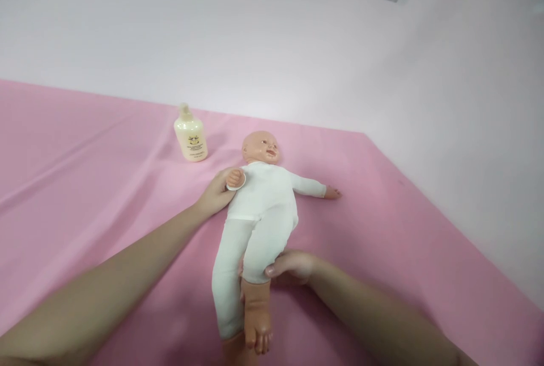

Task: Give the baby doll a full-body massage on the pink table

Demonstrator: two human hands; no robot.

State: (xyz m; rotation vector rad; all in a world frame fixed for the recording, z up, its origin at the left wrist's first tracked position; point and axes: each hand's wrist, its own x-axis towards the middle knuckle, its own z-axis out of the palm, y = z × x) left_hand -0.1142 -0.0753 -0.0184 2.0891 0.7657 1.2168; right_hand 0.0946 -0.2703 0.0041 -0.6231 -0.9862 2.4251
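A baby doll (266,190) in a white long-sleeved top and white trousers lies on its back, its head toward the far side and its feet toward me. At the doll's bent arm on the left, my left hand (219,191) is closed around the sleeve, with the small doll fist showing above it. My right hand (293,267) grips the lower leg on the right from beneath, thumb on the trouser cuff; its other fingers are mostly hidden behind the leg. That leg is slightly bent and raised, and its bare foot (258,320) crosses in front of the other leg.
A pale yellow pump bottle (191,136) with a cartoon label stands left of the doll's head. The pink cloth (106,184) covers the table and has soft folds on the left. Behind it is a white wall (212,32).
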